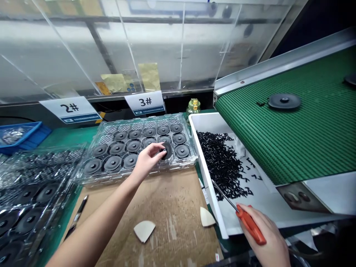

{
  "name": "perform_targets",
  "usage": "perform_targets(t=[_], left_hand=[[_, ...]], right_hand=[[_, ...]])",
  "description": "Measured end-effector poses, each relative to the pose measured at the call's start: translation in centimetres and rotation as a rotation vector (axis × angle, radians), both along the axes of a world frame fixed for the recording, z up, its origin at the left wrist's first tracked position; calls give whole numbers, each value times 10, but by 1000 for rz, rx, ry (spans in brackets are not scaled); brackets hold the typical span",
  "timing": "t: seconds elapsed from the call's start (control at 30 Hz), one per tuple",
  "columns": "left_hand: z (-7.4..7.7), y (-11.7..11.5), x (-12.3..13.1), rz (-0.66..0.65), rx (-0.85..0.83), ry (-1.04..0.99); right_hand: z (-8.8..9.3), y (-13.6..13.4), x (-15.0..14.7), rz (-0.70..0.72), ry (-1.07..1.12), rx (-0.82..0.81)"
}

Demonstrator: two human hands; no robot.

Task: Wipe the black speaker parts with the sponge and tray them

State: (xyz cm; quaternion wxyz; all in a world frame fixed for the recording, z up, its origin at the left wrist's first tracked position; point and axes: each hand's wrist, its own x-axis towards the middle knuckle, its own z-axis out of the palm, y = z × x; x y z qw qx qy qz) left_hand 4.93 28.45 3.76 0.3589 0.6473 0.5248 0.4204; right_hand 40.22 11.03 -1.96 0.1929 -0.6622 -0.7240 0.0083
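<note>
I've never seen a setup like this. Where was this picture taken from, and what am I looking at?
There's no machine doing the handling: these are a person's bare hands, filmed by a camera worn on their head, looking forward and down. The left hand pinches a tilted dark disc over a clear plastic tray that holds similar discs. The right hand grips an orange-handled tool, its metal shaft reaching over a white tray of small black pieces. In front lies a brown board with two pale wedges on it. The ribbed green surface at the right, probably a conveyor belt, carries another disc.
</note>
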Motion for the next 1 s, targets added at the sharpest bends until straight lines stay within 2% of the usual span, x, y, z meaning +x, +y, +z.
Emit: perform_targets(t=[0.07, 0.13, 0.27, 0.43, 0.53, 0.7, 0.9, 1.0], left_hand=[[2, -24, 5, -5, -66, -134], [-2, -48, 10, -24, -139, -228], [-19, -79, 18, -111, -304, -300], [-29, -82, 21, -152, -319, -260], [-28, -76, 20, -164, -276, -221], [-26, -70, 9, -105, -205, -165], [-25, -71, 10, -120, -148, -96], [-18, -60, 11, -88, -61, -18]], right_hand=[[1, 0, 1, -6, -11, -40], [5, 2, 2, 10, -8, -87], [31, 12, 0, 144, -4, -190], [74, 27, -21, 334, -84, -246], [85, 29, -31, 364, -110, -260], [77, 23, -22, 234, -129, -209], [47, 22, -10, 258, -101, -202], [34, 21, -13, 183, -75, -123]])
